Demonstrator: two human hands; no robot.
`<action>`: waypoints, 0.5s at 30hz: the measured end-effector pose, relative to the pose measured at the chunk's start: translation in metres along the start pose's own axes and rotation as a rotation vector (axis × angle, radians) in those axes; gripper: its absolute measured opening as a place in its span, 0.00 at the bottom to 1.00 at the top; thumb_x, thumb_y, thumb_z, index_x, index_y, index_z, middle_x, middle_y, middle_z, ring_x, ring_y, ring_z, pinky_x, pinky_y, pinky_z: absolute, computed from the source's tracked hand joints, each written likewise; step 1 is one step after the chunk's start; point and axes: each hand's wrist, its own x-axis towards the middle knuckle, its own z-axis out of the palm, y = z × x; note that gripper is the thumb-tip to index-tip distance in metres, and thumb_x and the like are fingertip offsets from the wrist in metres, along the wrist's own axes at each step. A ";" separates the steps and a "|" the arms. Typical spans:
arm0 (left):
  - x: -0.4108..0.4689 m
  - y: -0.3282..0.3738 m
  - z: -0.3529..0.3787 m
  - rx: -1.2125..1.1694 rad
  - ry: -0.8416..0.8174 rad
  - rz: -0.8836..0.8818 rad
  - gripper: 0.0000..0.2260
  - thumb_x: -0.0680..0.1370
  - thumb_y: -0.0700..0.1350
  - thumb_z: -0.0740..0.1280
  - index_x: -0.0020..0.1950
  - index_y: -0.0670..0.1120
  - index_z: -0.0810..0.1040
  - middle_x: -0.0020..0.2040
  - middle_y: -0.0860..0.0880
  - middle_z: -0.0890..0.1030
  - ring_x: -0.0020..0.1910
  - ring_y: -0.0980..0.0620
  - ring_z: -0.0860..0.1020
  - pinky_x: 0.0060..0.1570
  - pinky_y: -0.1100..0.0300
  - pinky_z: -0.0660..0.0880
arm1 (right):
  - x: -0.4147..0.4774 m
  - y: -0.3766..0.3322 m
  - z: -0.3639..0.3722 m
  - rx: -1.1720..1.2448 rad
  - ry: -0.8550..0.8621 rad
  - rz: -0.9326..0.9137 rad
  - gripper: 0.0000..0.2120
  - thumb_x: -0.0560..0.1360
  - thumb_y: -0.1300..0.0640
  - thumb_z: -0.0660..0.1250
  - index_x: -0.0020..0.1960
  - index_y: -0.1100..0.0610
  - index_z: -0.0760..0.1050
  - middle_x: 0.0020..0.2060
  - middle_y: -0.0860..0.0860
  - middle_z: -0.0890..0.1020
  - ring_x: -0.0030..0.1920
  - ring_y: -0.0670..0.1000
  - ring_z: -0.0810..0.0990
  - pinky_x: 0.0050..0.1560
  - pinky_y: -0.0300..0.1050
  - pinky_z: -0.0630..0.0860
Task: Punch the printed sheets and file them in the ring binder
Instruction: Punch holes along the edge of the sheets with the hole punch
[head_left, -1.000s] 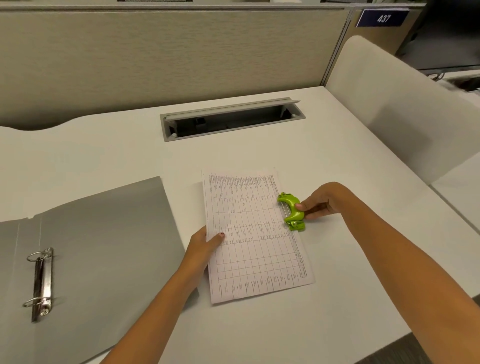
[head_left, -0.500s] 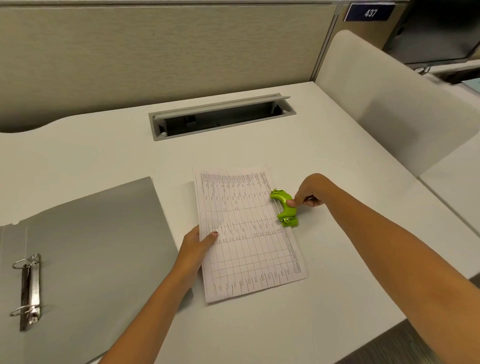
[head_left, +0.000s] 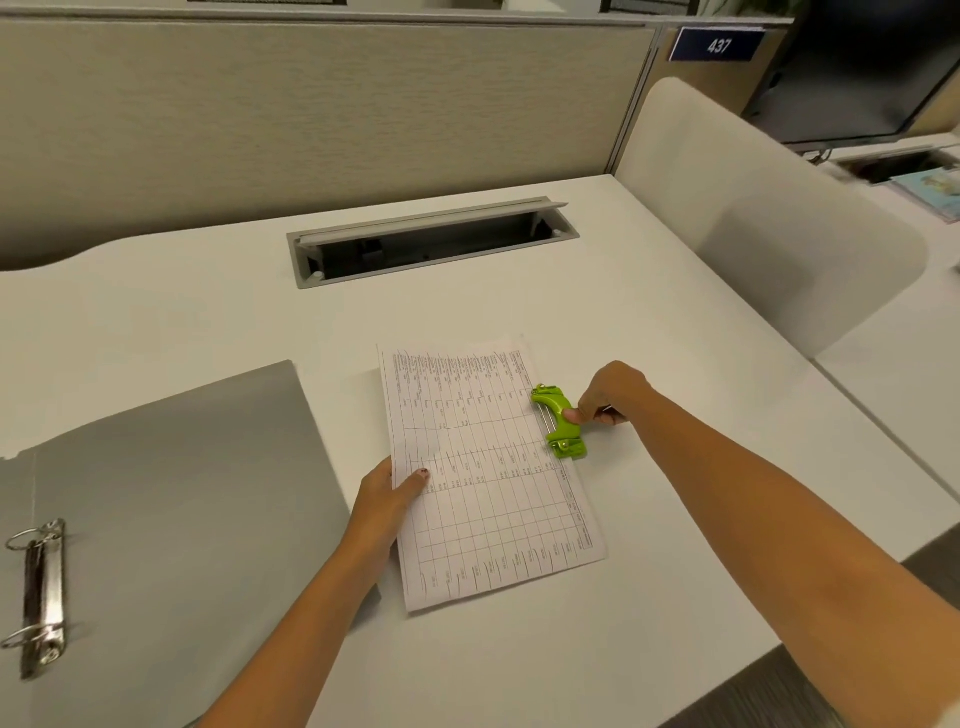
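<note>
The sheets (head_left: 491, 467) are lying flat on the white desk (head_left: 675, 338), printed side up, their long edges running away from the person. The left hand (head_left: 389, 493) is resting on the stack's left edge, thumb lying on top of the paper and the other fingers tucked out of view beneath or beside it, so it is pinching the edge of the sheets. The right hand (head_left: 610, 395) is sitting at the right edge, fingers curled closed around the green punch (head_left: 558, 421), thumb pressing on the middle of its arched handle. The punch is straddling the sheets' right edge, about midway along it (whether the paper is fully seated in its slot cannot be told).

The binder (head_left: 171, 509) is lying open to the left of the sheets, grey inside covers up, its near corner passing under the left forearm. Its ring mechanism (head_left: 41, 597) is sitting at the far left; whether the two rings are open or closed cannot be told.

Beyond the sheets, a cable hatch (head_left: 431, 241) is standing open in the desk.
</note>
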 end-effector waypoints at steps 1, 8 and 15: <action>0.000 0.000 0.000 -0.004 -0.001 0.000 0.14 0.80 0.43 0.63 0.66 0.46 0.74 0.59 0.49 0.81 0.54 0.49 0.81 0.53 0.52 0.78 | -0.001 0.000 0.001 -0.006 0.026 -0.002 0.26 0.66 0.38 0.73 0.25 0.56 0.66 0.19 0.48 0.72 0.27 0.48 0.70 0.40 0.38 0.69; 0.000 0.001 0.002 0.017 0.002 -0.009 0.15 0.80 0.43 0.63 0.67 0.45 0.73 0.60 0.48 0.80 0.56 0.47 0.80 0.58 0.47 0.76 | -0.004 -0.002 0.006 0.035 0.116 0.009 0.26 0.64 0.39 0.75 0.26 0.56 0.65 0.23 0.49 0.71 0.27 0.48 0.70 0.33 0.38 0.67; -0.005 0.004 0.003 0.036 0.011 0.003 0.16 0.80 0.44 0.63 0.68 0.45 0.72 0.61 0.48 0.80 0.57 0.46 0.79 0.60 0.45 0.75 | -0.013 0.002 0.012 0.219 0.158 0.001 0.25 0.62 0.41 0.77 0.28 0.57 0.67 0.26 0.50 0.73 0.34 0.52 0.74 0.40 0.40 0.72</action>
